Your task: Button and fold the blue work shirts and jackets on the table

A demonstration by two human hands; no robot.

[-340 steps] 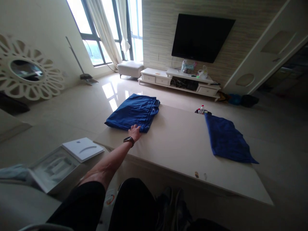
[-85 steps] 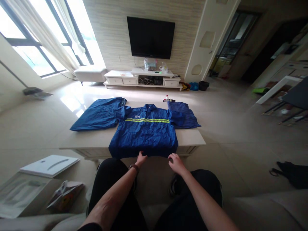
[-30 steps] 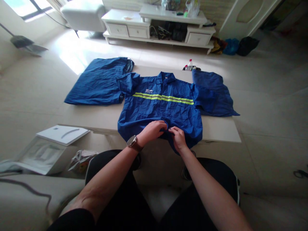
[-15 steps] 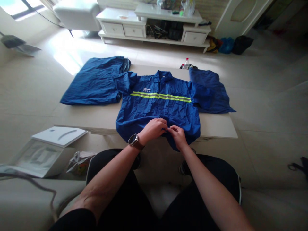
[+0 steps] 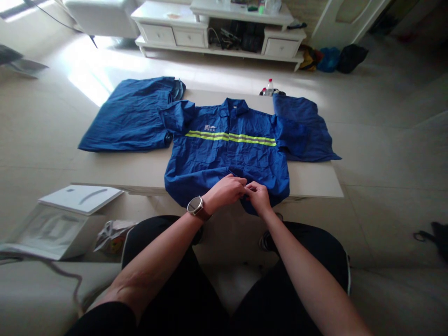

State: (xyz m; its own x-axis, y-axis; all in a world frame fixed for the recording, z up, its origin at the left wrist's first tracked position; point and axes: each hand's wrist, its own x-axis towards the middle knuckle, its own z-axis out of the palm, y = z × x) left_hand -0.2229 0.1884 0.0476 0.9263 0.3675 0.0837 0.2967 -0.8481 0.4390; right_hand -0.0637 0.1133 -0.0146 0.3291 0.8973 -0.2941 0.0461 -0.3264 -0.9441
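Note:
A blue work jacket [image 5: 213, 151] with a yellow-and-grey reflective stripe and a white chest logo lies front up on a low table, collar away from me. Its lower front hangs over the near table edge. There my left hand [image 5: 229, 189], with a watch [image 5: 195, 205] on its wrist, pinches the jacket's front edge. Close beside it, fingertips almost meeting, my right hand [image 5: 258, 195] is closed on the same edge. The exact spot between the fingers is too small to make out.
Folded blue clothing [image 5: 129, 114] lies on the left of the pale table [image 5: 315, 179], and more blue cloth [image 5: 301, 112] on its right. Bottles [image 5: 269, 87] stand behind. A white box [image 5: 82, 198] and a plastic bag [image 5: 114, 235] are at near left. A TV cabinet [image 5: 191, 37] stands beyond.
The view has shifted slightly, so everything sits a little further left and higher. Both hands stay together at the jacket's front edge, with only small finger movement.

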